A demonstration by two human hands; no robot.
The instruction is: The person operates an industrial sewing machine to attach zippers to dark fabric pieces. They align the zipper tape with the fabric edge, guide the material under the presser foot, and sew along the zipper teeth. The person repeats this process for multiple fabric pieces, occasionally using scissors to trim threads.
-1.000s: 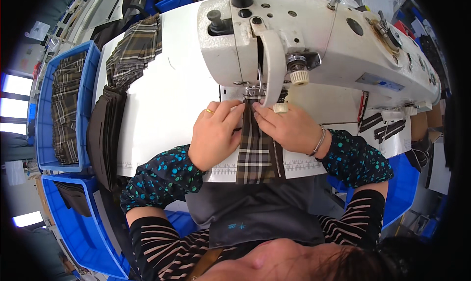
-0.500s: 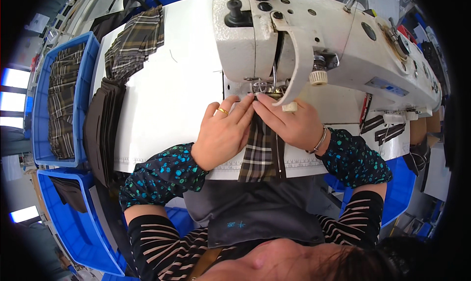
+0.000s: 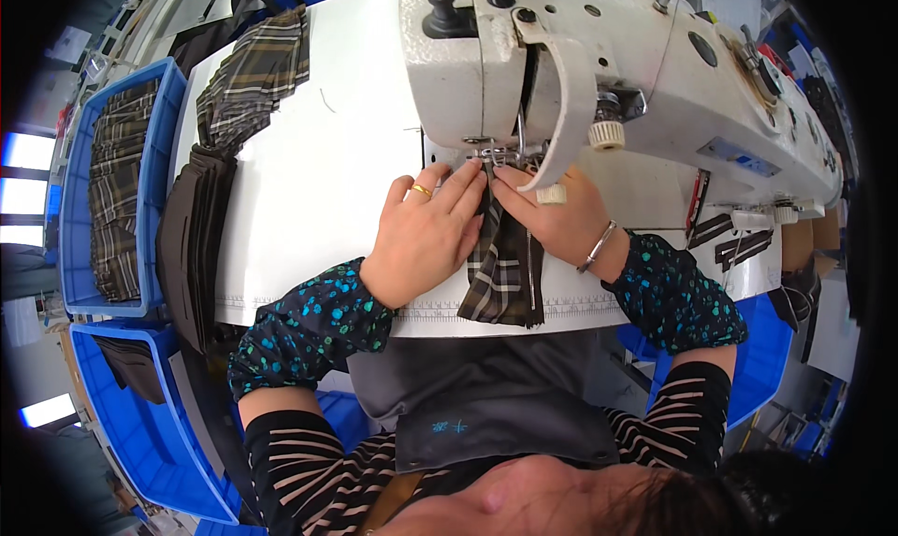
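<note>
A plaid fabric piece (image 3: 494,288) in brown, black and white runs from the sewing machine's presser foot (image 3: 498,154) toward me. Along its right side lies a dark strip with a thin pale line, like zipper tape (image 3: 531,279). My left hand (image 3: 423,223) holds the fabric's left side, fingertips close to the foot and thumb tucked at the cloth. From the right, my right hand (image 3: 559,216) grips the same piece, its fingertips partly behind the machine's white curved guard (image 3: 572,106). Between the hands the cloth is bunched and slightly twisted.
Stacked dark fabric pieces (image 3: 195,246) and a plaid pile (image 3: 257,73) lie on the left of the white table (image 3: 346,190). Blue bins (image 3: 161,171) stand beyond its left edge. Dark zipper-like strips (image 3: 734,246) and a red-handled tool (image 3: 698,197) lie at right.
The fabric has moved away from me toward the foot, and its near end now lies on the table, more twisted. Both hands have shifted slightly forward with it.
</note>
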